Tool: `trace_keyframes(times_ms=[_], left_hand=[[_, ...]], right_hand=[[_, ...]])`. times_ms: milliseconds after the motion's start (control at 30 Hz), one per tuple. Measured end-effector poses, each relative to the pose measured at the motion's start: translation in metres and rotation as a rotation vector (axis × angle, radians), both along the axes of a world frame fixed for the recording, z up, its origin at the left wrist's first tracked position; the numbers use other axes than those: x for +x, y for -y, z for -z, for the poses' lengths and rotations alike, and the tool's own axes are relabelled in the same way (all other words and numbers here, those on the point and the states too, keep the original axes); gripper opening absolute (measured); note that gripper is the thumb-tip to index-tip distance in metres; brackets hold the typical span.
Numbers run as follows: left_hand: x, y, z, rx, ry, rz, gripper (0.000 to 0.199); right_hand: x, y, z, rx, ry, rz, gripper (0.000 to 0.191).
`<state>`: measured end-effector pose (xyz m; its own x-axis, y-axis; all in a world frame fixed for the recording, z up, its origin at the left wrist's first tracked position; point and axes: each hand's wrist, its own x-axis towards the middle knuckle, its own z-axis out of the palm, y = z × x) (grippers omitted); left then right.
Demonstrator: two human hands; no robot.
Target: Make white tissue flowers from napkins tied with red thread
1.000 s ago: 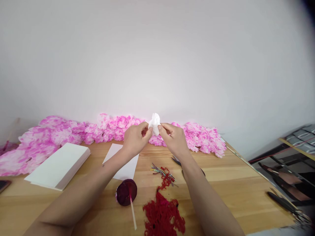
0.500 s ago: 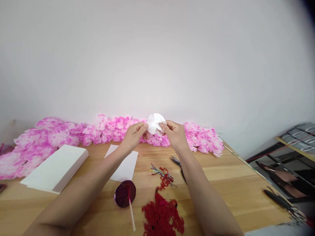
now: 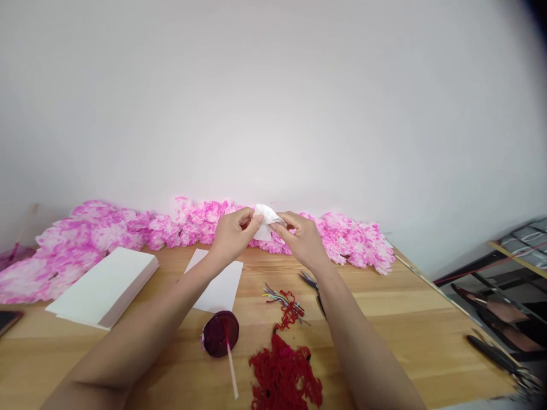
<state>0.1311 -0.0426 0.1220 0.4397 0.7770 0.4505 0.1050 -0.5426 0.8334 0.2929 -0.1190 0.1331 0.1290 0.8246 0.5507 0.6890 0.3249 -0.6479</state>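
Observation:
A small white paper flower (image 3: 265,214) of thin, creased sheets is held up above the table, between my two hands. My left hand (image 3: 234,229) pinches its left side with thumb and fingers. On its right side my right hand (image 3: 300,234) grips the paper, thumb in front and fingers behind. Behind both hands runs a long heap of pink and white paper flowers (image 3: 200,223) along the wall. Below my left forearm lies a flat white sheet of paper (image 3: 220,287). The lower part of the white flower is hidden by my fingers.
A thick stack of white paper (image 3: 102,285) lies on the left. A dark red dish with a stick (image 3: 219,335), red yarn (image 3: 285,376), thin coloured strands (image 3: 276,294) and scissors (image 3: 308,280) lie nearer. A phone (image 3: 8,320) and black-handled tools (image 3: 491,351) sit near the edges.
The white paper flower has been squeezed narrower and tilted between my fingers. Both hands have shifted slightly, and the whole view has moved a little.

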Motion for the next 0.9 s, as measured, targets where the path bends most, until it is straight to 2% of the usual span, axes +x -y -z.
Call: trace_keyframes(times_ms=[167, 300, 367, 467, 533, 633, 767, 900], left_hand=[[0.007, 0.005, 0.007, 0.051, 0.002, 0.002, 0.032], [0.008, 0.008, 0.009, 0.134, 0.009, 0.003, 0.035], [0.008, 0.006, 0.01, 0.087, 0.05, 0.016, 0.036], [0.009, 0.0, 0.012, -0.079, 0.148, 0.057, 0.034], [0.01, -0.002, 0.013, -0.171, 0.212, 0.088, 0.034], [0.008, -0.002, 0.009, -0.22, 0.274, 0.096, 0.035], [0.004, 0.001, 0.003, -0.155, 0.234, 0.042, 0.046], [0.006, 0.001, 0.007, -0.113, 0.128, 0.035, 0.043]], right_hand=[[-0.003, 0.0, -0.001, -0.103, 0.029, 0.034, 0.037], [-0.005, 0.0, 0.002, 0.021, 0.108, 0.132, 0.027], [-0.004, 0.0, 0.004, 0.096, 0.098, 0.17, 0.028], [-0.002, -0.001, 0.005, 0.14, -0.032, 0.189, 0.028], [0.0, -0.001, 0.004, 0.134, -0.101, 0.17, 0.026], [0.001, -0.002, 0.005, 0.143, -0.106, 0.124, 0.023], [0.001, -0.003, 0.006, 0.175, -0.07, 0.078, 0.021], [0.0, -0.004, 0.007, 0.162, -0.014, 0.018, 0.018]])
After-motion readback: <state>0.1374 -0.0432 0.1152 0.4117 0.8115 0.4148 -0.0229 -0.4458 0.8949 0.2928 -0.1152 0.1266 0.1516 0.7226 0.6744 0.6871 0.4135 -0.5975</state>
